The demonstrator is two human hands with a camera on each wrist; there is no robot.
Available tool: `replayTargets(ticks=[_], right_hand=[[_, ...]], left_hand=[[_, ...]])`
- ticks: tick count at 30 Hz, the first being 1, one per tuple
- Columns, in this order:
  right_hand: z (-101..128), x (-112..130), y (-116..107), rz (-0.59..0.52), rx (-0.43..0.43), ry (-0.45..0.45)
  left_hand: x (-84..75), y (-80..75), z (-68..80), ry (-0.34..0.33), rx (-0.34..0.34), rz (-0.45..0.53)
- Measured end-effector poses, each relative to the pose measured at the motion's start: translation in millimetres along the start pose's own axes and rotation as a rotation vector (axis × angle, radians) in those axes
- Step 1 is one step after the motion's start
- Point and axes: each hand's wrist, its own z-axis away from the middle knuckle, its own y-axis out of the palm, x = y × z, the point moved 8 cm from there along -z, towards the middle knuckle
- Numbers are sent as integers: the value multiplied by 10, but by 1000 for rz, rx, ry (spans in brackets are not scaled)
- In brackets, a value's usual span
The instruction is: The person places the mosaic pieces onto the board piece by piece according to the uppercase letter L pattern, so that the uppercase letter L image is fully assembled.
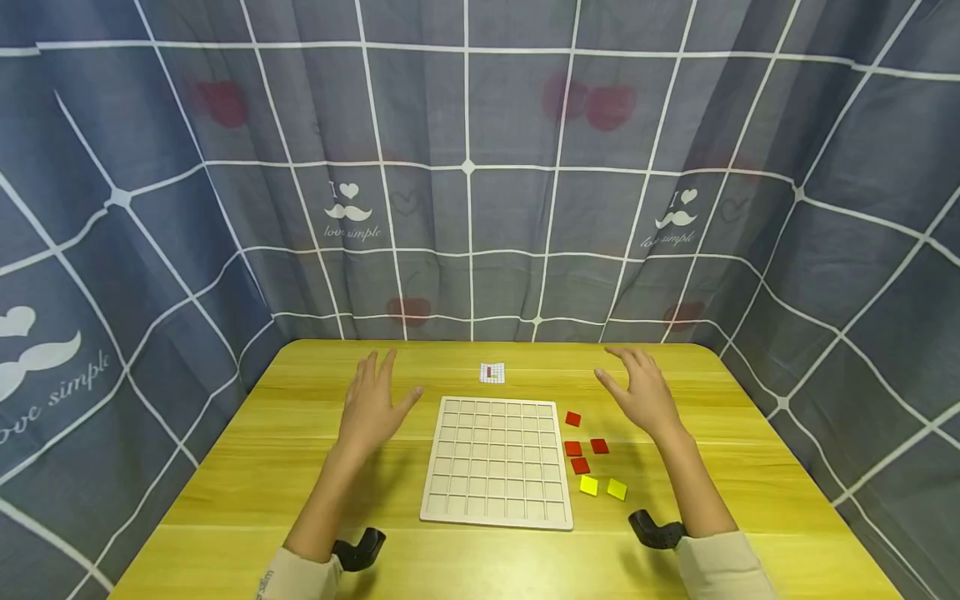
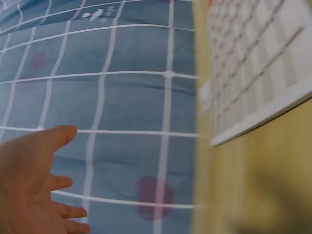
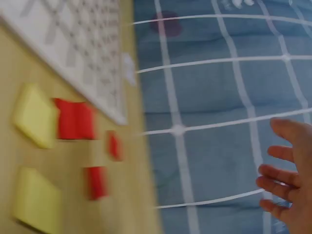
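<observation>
A pale square grid board [image 1: 497, 462] lies on the yellow wood-grain table, its cells bare. To its left, my left hand [image 1: 371, 410] hovers over the table with fingers spread, holding nothing. On the other side, my right hand [image 1: 643, 396] is raised too, fingers apart and nothing in them. Between the board and the right hand lie several red square tiles [image 1: 573, 448] and two yellow tiles [image 1: 617, 489]. The right wrist view shows a yellow tile [image 3: 38, 201] and a red tile [image 3: 96, 183] blurred, well apart from the right hand [image 3: 287, 175].
A small card [image 1: 492, 372] printed with a grid and a red mark lies behind the board. The table [image 1: 247, 475] ends at a grey-blue checked curtain [image 1: 420, 208] at the back and sides. Each wrist wears a black mount [image 1: 360, 550].
</observation>
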Motion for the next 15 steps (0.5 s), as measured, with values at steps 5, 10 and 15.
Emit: replayTargets(ticks=[5,10,15], right_hand=[[169,-269,345,-106,-6,55],[307,-539,744,-209,139,151],[389,-721,1011,-278,212,188]], left_hand=[[121,407,165,4,18,139],[248,831,302,22,80,323],[349,1127,399,22,152,514]])
